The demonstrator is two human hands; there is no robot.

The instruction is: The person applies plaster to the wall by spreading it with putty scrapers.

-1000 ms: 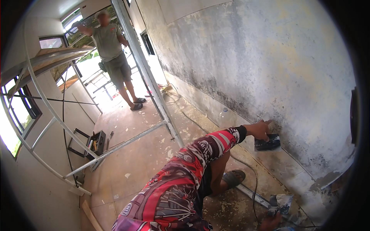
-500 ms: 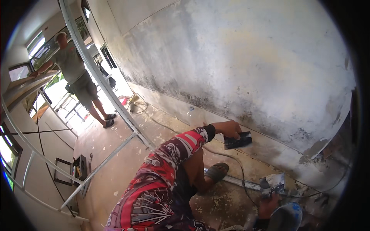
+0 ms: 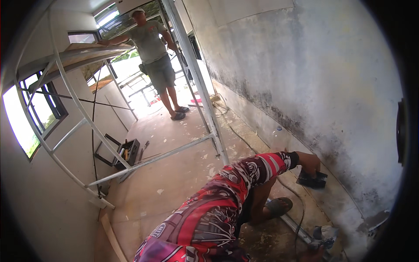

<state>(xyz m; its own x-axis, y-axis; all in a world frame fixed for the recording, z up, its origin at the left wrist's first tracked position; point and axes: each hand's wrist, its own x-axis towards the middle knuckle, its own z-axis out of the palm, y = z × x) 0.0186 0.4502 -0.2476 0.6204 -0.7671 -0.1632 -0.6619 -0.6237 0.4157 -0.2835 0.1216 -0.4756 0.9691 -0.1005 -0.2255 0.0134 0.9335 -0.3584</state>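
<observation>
My left arm, in a red, black and white patterned sleeve, stretches toward the foot of the stained wall [image 3: 279, 65]. My left hand [image 3: 309, 163] is closed on a wide black scraper [image 3: 312, 180], its blade pointing down near the base of the wall. At the lower right my right hand [image 3: 312, 254] is partly in view, low over the floor. It grips a putty knife [image 3: 325, 235] whose broad blade carries whitish and dark smears. My sandalled foot [image 3: 279, 207] stands between the two hands.
A metal scaffold frame [image 3: 192, 74] stands to the left, with a plank [image 3: 83, 54] across it. Behind it a person [image 3: 152, 52] rests a hand on the plank. A toolbox [image 3: 126, 153] lies on the floor. A cable [image 3: 244, 142] runs along the wall past a metal strip [image 3: 297, 227].
The view has swung left, so the wall, arm and scrapers now sit further right and lower. More of the scaffold and a window show. Both hands keep hold of their tools.
</observation>
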